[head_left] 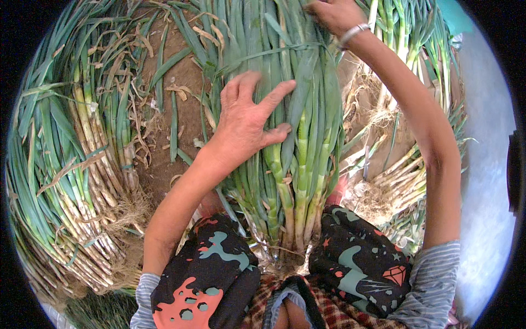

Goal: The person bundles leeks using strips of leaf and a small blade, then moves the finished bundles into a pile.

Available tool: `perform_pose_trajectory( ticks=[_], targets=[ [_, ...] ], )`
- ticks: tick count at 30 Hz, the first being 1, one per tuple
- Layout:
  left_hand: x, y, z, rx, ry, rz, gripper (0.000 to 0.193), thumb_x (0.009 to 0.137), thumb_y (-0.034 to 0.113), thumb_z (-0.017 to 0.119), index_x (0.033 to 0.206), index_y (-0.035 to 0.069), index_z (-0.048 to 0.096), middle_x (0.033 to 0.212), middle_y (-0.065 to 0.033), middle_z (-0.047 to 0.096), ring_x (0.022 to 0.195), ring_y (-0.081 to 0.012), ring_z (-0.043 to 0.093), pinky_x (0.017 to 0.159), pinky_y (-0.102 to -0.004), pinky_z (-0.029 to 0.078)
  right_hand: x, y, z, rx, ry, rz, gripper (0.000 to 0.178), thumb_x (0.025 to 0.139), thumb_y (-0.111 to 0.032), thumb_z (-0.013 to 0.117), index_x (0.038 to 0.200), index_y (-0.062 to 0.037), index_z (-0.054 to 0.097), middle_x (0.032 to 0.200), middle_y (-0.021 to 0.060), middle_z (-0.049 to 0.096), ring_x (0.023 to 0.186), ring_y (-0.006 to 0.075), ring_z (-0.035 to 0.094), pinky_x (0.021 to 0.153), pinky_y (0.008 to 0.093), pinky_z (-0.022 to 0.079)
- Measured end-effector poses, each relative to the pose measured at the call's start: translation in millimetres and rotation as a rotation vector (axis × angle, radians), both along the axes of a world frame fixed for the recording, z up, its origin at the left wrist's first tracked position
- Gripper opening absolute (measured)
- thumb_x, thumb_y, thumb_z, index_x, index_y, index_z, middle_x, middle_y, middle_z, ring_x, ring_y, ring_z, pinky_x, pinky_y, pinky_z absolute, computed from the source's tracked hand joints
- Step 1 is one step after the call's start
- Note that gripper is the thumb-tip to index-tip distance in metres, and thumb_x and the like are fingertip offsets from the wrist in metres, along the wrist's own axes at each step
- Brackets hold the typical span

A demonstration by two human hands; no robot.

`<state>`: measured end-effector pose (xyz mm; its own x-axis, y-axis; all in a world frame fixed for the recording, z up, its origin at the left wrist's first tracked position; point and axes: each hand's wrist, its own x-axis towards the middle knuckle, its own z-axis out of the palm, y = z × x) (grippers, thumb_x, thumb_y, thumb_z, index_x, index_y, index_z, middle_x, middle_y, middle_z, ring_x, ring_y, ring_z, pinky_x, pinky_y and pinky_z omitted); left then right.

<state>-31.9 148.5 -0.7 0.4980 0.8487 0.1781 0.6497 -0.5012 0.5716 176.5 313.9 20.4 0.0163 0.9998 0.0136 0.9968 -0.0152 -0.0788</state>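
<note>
A large bundle of green onions [304,142] lies between my knees, white root ends toward me and green leaves pointing away. My left hand [246,115] rests on its leaves from the left, open, with thumb and fingers spread; the fingertips are slightly blurred. Up at the far right of the bundle, my right hand [335,17] has its fingers curled in beside the leaves. What they hold, if anything, is hard to see at the frame's edge. A thin green leaf strip [263,55] crosses the bundle between the hands. Another thin tie [278,249] crosses near the roots.
Several tied green onion bundles [96,148] lie at the left, overlapping. More green onions [402,181] with roots showing are on the right, near a pale surface [485,164]. Dry leaf scraps [181,90] litter the brown ground [175,71].
</note>
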Motion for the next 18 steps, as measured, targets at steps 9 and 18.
perform_pose_trajectory(
  ticks=[9,18],
  targets=[
    [3.9,3.9,6.6,-0.05,0.055,0.01,0.064,0.068,0.039,0.068,0.126,0.023,0.048,0.116,-0.0195,0.037,0.109,-0.0379,0.033,0.096,-0.0464,0.027,-5.5,39.4,-43.8,-0.037,0.511,0.097,0.035,0.064,-0.031,0.054,0.065,0.0031,0.062,0.057,0.0218,0.056,0.056,0.031,0.061,0.056,0.0391,0.048],
    [18.3,21.4,7.8,0.013,0.165,0.001,0.062,0.071,0.047,0.064,0.127,0.026,0.047,0.108,-0.0176,0.038,0.103,-0.0348,0.035,0.092,-0.0445,0.026,-29.7,53.3,-40.9,0.147,0.681,0.138,0.033,0.063,-0.028,0.057,0.059,0.0051,0.057,0.047,0.0184,0.049,0.044,0.0251,0.054,0.045,0.0352,0.042]
  ],
)
